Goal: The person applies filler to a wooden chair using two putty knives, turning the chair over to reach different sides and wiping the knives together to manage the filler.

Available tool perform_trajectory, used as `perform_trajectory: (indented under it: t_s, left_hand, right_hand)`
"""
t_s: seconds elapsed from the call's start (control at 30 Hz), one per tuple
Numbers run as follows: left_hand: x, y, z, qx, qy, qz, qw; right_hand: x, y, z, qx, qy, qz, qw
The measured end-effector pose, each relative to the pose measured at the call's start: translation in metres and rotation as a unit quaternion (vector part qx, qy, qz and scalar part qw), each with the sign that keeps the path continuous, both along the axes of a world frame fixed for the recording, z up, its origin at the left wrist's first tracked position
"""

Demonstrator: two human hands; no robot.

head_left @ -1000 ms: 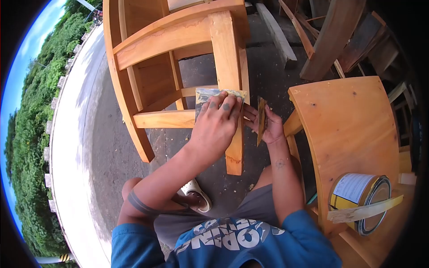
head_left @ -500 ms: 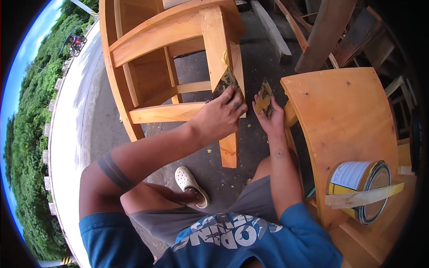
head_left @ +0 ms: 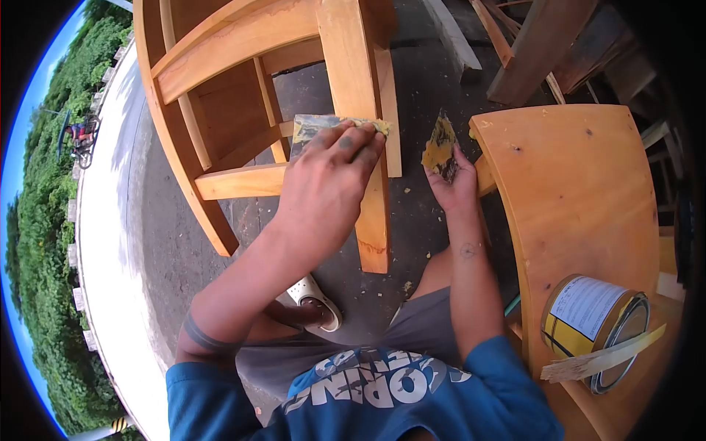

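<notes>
My left hand (head_left: 323, 180), back upward, has its fingers closed on a flat putty spreader (head_left: 310, 128) smeared with yellow and grey. That spreader lies across the leg (head_left: 373, 228) of a varnished wooden chair (head_left: 246, 51), with yellow putty along its right end. Palm up, my right hand (head_left: 456, 187) grips a second, pointed spreader (head_left: 441, 151), coated with yellow putty. It is held to the right of the chair leg, apart from it. My left thumb is hidden.
At right stands a curved wooden panel (head_left: 573, 176). Below it a tilted can (head_left: 588, 309) has a flat wooden stick (head_left: 603, 356) against it. Timber pieces (head_left: 544, 51) lie at the back right. A road (head_left: 118, 242) with a motorcycle (head_left: 82, 140) runs along the left.
My left hand has turned its spreader from pointing up the leg to lying across it. The putty dab on the leg no longer shows. The motorcycle has come nearer.
</notes>
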State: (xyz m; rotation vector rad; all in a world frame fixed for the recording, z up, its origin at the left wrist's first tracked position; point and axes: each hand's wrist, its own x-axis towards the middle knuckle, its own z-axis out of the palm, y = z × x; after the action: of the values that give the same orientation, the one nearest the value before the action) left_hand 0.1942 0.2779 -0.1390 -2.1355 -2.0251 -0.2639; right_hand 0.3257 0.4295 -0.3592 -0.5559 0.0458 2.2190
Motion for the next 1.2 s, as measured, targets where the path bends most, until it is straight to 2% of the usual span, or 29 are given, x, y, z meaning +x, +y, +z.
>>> perform_trajectory:
  t_s: [0.13, 0.2, 0.27, 0.37, 0.43, 0.53, 0.57, 0.67, 0.77, 0.87, 0.97, 1.03, 1.07, 1.13, 1.2]
  left_hand:
    - [0.048, -0.071, -0.07, -0.061, -0.016, -0.016, 0.998]
    - [0.051, -0.087, -0.064, -0.099, -0.078, -0.022, 0.992]
    - [0.037, -0.08, -0.037, -0.082, -0.097, 0.022, 0.992]
    - [0.01, -0.045, -0.001, 0.028, -0.055, 0.057, 0.996]
    - [-0.006, -0.025, 0.0, 0.003, -0.044, 0.04, 0.998]
    - [0.008, -0.026, -0.036, 0.039, -0.026, 0.05, 0.998]
    - [0.017, -0.036, -0.055, 0.056, -0.011, 0.053, 0.997]
    - [0.05, -0.082, -0.105, 0.021, -0.056, 0.026, 0.998]
    - [0.079, -0.127, -0.122, -0.058, -0.11, 0.016, 0.992]
    - [0.06, -0.126, -0.086, -0.075, -0.139, 0.032, 0.987]
    - [0.014, -0.077, -0.029, 0.007, -0.058, 0.065, 0.996]
    - [-0.014, -0.034, -0.001, 0.095, -0.01, 0.023, 0.995]
    - [-0.023, -0.017, 0.004, 0.111, -0.029, 0.014, 0.993]
    - [-0.019, 0.0, 0.013, 0.062, 0.011, -0.012, 0.998]
    - [-0.011, -0.009, -0.001, 0.006, -0.006, 0.01, 1.0]
  right_hand:
    - [-0.003, -0.003, 0.002, -0.004, -0.017, 0.004, 1.0]
    - [-0.005, -0.004, 0.005, -0.01, -0.033, -0.002, 0.999]
    - [-0.005, -0.003, 0.005, 0.015, -0.027, 0.005, 1.0]
    - [-0.008, -0.004, 0.003, 0.02, -0.038, 0.011, 0.999]
    - [-0.008, -0.005, 0.004, 0.013, -0.053, 0.009, 0.998]
    - [-0.006, -0.004, 0.005, 0.041, -0.017, 0.02, 0.999]
    - [-0.005, -0.004, 0.008, 0.029, -0.04, 0.013, 0.999]
    - [-0.003, -0.007, 0.016, 0.028, -0.042, 0.004, 0.999]
    - [-0.004, -0.009, 0.014, 0.023, -0.043, 0.011, 0.999]
    - [-0.01, -0.006, 0.012, 0.029, -0.049, 0.006, 0.998]
    - [-0.01, -0.006, 0.007, 0.037, -0.038, 0.009, 0.999]
    - [-0.009, -0.005, 0.008, 0.038, -0.045, 0.013, 0.998]
    - [-0.009, -0.005, 0.011, 0.037, -0.051, 0.01, 0.998]
    - [-0.009, -0.008, 0.015, 0.031, -0.067, 0.005, 0.997]
    - [-0.011, -0.007, 0.015, 0.042, -0.074, 0.001, 0.996]
